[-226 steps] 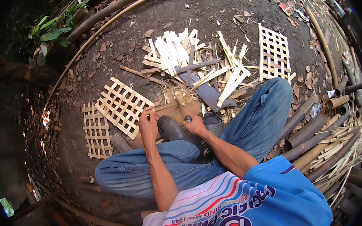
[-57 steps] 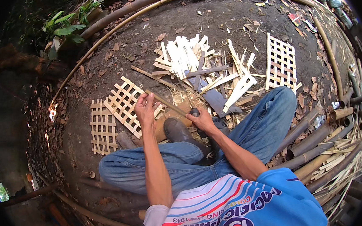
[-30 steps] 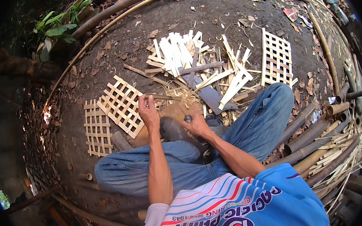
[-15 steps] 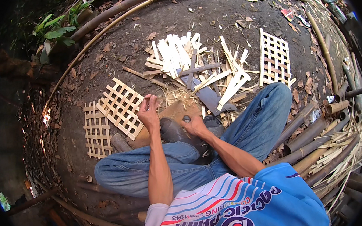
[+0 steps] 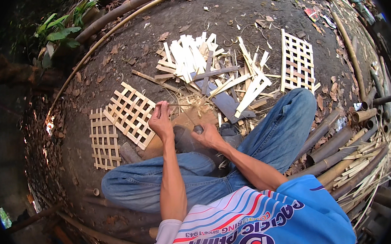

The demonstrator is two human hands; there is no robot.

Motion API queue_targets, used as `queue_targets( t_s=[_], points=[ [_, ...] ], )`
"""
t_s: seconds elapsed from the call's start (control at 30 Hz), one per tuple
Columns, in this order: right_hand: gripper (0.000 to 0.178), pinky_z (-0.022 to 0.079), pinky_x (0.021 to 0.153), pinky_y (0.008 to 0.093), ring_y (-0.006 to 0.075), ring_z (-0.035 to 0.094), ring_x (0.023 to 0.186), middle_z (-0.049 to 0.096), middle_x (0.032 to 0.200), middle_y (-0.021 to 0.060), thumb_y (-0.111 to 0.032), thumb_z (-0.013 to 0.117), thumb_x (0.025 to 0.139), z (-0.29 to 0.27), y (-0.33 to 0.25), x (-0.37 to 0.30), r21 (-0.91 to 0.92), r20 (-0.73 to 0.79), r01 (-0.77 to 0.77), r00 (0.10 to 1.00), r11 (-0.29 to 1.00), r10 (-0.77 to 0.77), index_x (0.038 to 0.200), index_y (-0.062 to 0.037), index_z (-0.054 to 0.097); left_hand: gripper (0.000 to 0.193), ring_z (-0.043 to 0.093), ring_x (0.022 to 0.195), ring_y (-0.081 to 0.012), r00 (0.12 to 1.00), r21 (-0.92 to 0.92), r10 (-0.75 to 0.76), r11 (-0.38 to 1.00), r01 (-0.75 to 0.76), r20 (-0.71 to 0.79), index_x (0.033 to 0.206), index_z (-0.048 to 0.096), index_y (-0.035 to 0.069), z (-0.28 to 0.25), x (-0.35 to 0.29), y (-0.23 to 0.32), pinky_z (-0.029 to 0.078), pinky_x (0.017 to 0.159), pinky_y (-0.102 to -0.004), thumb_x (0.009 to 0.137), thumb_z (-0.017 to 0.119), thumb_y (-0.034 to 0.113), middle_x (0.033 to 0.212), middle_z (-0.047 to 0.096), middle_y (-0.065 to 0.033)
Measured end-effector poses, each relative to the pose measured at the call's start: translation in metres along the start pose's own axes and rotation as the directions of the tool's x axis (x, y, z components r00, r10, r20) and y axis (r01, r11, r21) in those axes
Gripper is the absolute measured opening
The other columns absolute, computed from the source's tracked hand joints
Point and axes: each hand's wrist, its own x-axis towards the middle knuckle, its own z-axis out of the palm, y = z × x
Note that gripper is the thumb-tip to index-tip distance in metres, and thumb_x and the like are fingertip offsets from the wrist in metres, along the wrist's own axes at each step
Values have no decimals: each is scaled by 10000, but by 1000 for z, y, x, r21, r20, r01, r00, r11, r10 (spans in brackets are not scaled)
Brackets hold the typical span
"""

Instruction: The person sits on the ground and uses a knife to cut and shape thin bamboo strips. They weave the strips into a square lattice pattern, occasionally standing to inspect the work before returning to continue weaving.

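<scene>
My left hand is closed, its fingertips pinching a thin bamboo strip that points right over the wood shavings. Closed around a dark-handled knife, my right hand sits lower, between my knees; the narrow blade slants up toward the strip and is hard to make out. Just left of my left hand lies a woven bamboo lattice panel, overlapping a second lattice panel. Beneath the hands a brown surface shows, with shavings on it.
Ahead lies a heap of pale bamboo strips, with a dark flat piece among them. Another lattice panel rests beyond my right knee. Bamboo poles and split strips are stacked at the right. Dry leaves dot the dirt ground.
The right hand has shifted slightly left, toward the left hand. The strip and the blade line now show between the hands. The panels and heap stay put.
</scene>
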Motion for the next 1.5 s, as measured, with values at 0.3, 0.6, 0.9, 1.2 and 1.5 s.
queue_targets(
  t_s=[0.3, 0.6, 0.9, 1.2, 1.5],
  points=[
    [455, 541, 831, 454, 404, 697, 908, 701, 914, 286, -389, 707, 786, 4, 53, 23, -106, -73, -131, 990, 986, 124, 985, 20, 710, 191, 673, 953, -145, 1000, -4, -12, 1000, 12, -13, 1081, 682, -45, 1, -3, 1, 594, 856, -315, 938, 693, 81, 1023, 700, -81],
    [474, 529, 812, 441, 379, 696, 867, 698, 904, 282, -381, 712, 785, 2, 24, 9, -6, -44, -132, 990, 991, 131, 980, 50, 692, 208, 650, 678, -96, 989, 215, 130, 970, -112, -71, 870, 671, -64, 0, -3, 4, 600, 626, -262, 927, 715, 131, 748, 667, -53],
    [315, 511, 637, 382, 220, 630, 644, 635, 669, 142, -275, 676, 806, 9, 13, 6, 47, 4, -145, 989, 988, 145, 837, 36, 638, 268, 668, 662, -131, 981, 275, 180, 949, -155, -71, 830, 636, -74, 10, -10, 11, 617, 631, -287, 962, 669, 158, 727, 657, -87],
    [414, 547, 748, 435, 347, 707, 781, 691, 797, 265, -344, 698, 780, 9, 51, 17, -95, -108, -207, 975, 974, 196, 921, 45, 702, 250, 682, 672, -151, 988, 264, 148, 955, -134, -34, 888, 620, -83, 10, -9, 13, 607, 614, -270, 963, 670, 150, 767, 664, -94],
    [494, 541, 846, 457, 400, 696, 945, 696, 934, 308, -385, 704, 779, 7, 41, 10, -52, -77, -204, 977, 978, 200, 967, 72, 694, 209, 675, 691, -140, 990, 229, 138, 965, -129, -25, 898, 632, -56, 3, -7, 10, 609, 647, -266, 958, 676, 140, 789, 669, -84]
  ],
)
